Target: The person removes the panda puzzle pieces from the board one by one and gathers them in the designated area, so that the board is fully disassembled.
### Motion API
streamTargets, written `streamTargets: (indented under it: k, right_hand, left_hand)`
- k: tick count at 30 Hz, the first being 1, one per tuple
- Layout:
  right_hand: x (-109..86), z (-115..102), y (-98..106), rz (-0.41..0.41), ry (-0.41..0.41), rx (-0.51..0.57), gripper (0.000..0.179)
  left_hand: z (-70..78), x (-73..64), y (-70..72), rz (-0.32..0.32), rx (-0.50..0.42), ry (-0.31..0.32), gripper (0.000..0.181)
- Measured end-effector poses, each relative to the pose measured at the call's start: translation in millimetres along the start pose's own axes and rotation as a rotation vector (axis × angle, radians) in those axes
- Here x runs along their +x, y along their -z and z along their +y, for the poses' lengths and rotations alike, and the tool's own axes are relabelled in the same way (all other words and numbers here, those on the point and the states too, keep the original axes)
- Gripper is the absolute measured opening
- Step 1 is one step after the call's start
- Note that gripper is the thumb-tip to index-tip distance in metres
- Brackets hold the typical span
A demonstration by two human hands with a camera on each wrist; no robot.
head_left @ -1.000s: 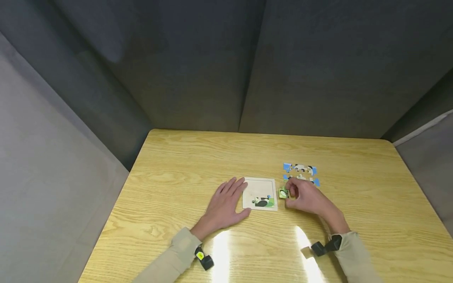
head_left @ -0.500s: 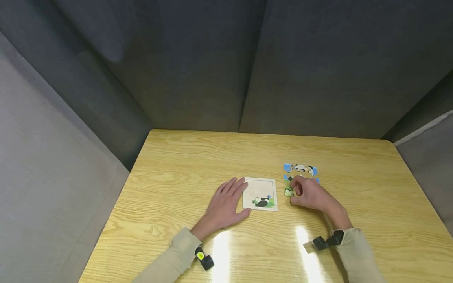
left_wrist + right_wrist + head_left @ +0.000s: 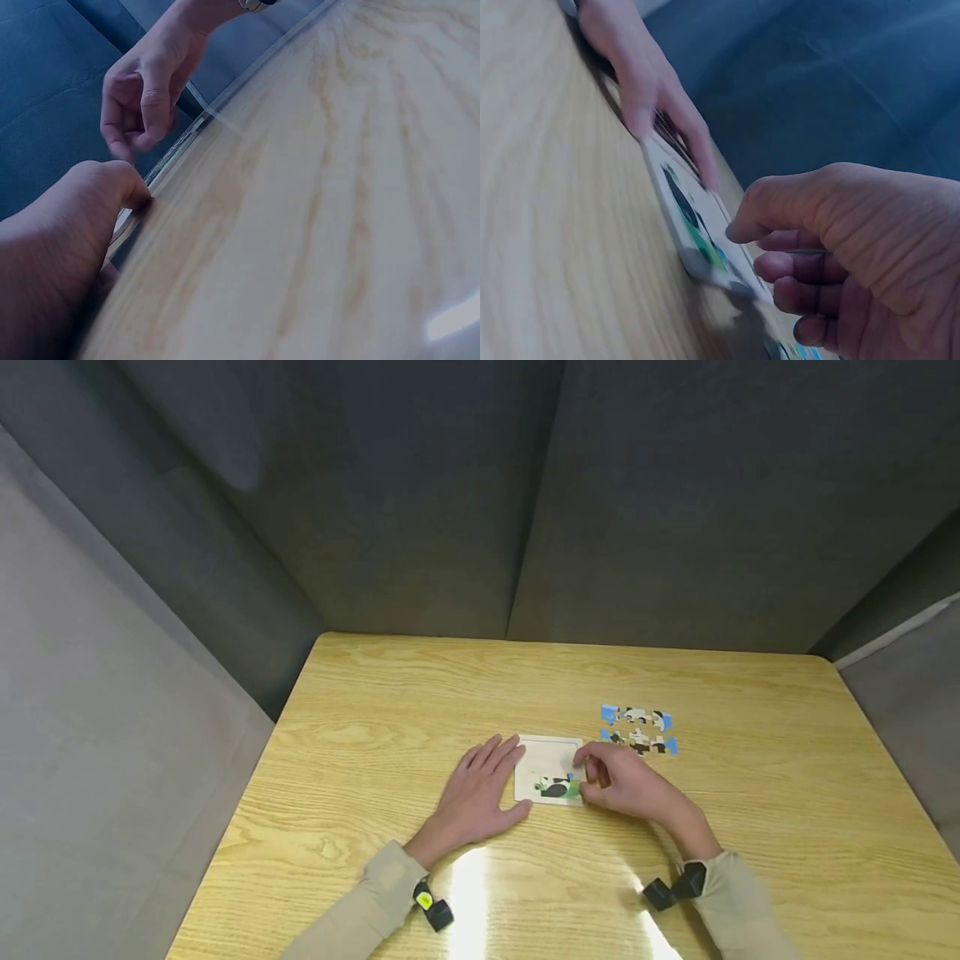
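My left hand [image 3: 474,800] lies spread at the left edge of a white puzzle board [image 3: 546,752], thumb at its near corner. Panda pieces [image 3: 556,788] with green grass fill the bottom part of the board. Over the board's right edge, my right hand [image 3: 632,783] holds thumb and index finger close together in a pinch; the green puzzle piece it carries is hidden by the fingers. In the right wrist view, the thumb [image 3: 769,210] hangs just above the board, with the other fingers curled beneath.
Two short rows of loose panda puzzle pieces [image 3: 636,718] with blue corners lie on the wooden table [image 3: 420,693], behind and right of the board. A dark curtain [image 3: 420,527] rises past the table's far edge. Glare marks the near tabletop.
The right hand shifted slightly right with the green puzzle piece, then came left to the board's right edge. That piece is gone from its spot below the loose rows. The left hand stayed still.
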State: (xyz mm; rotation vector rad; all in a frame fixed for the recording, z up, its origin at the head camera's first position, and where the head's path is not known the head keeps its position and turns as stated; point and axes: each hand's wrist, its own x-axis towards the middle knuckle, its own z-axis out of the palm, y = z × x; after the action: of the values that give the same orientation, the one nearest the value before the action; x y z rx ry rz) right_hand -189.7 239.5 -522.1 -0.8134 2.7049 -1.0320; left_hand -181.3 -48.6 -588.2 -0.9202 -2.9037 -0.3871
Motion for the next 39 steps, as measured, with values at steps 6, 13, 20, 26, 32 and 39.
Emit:
streamTargets:
  k: [6, 13, 20, 26, 32, 39]
  right_hand:
    - [7.4, -11.0, -16.8, -0.075, 0.027, 0.018, 0.030]
    - [9.6, -13.7, -27.5, -0.075, -0.004, 0.008, 0.034]
    - [6.4, -16.6, -32.0, -0.058, -0.057, -0.038, 0.034]
    - [7.8, -14.0, -31.6, -0.067, -0.043, -0.018, 0.035]
    - [10.0, -11.6, -30.7, -0.090, -0.042, 0.007, 0.035]
    - [10.8, -12.6, -29.2, -0.088, -0.034, 0.020, 0.035]
  left_hand:
    - [1.0, 0.0, 1.7, -0.009, -0.007, 0.002, 0.085]
    - [2.2, 0.1, 2.9, -0.004, -0.003, 0.001, 0.085]
    - [4.6, 0.2, 1.6, -0.020, -0.004, 0.009, 0.085]
    - [3.2, -0.2, 1.9, 0.000, -0.009, 0.000, 0.084]
    - [1.3, -0.4, 2.4, -0.002, -0.015, 0.009, 0.084]
    - [1.6, -0.3, 3.5, -0.002, -0.024, 0.016, 0.084]
